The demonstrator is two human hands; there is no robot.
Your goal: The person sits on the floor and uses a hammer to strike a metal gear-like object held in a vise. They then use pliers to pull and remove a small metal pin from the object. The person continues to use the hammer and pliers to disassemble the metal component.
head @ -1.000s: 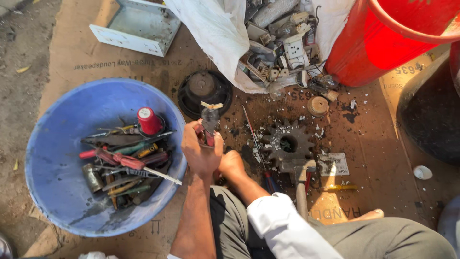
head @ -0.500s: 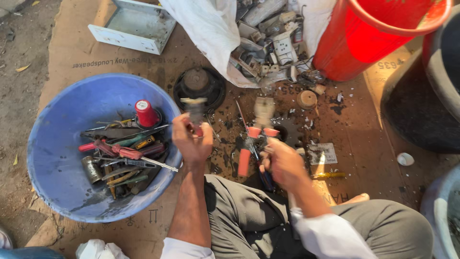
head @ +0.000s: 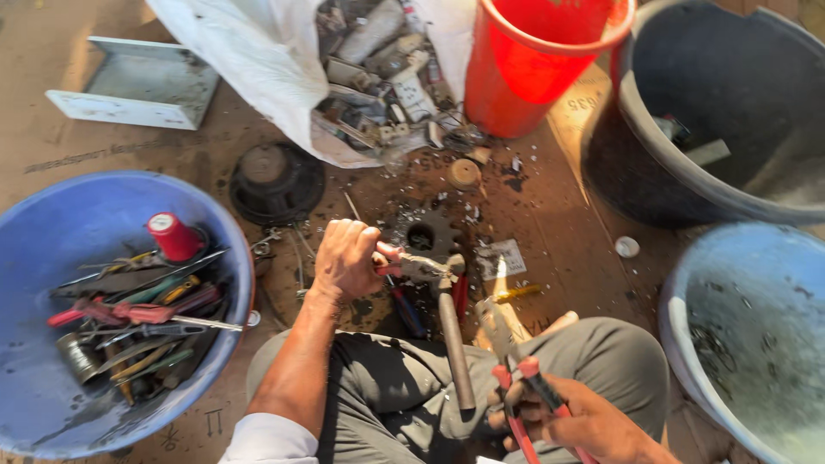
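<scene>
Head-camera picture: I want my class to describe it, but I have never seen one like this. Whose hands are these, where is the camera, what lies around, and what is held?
There is no machine here. A person sits on the ground, and a camera worn on their head looks down at their own two bare hands and lap.

The left hand grips a small metal part beside a hammer, whose handle runs back toward the lap. The right hand holds red-handled pliers.

Around them, on flattened cardboard: a blue basin full of hand tools with a red spool, a white sack spilling scrap parts, a red bucket, a dark tub, another blue tub, a round black speaker part and a metal gear.
</scene>
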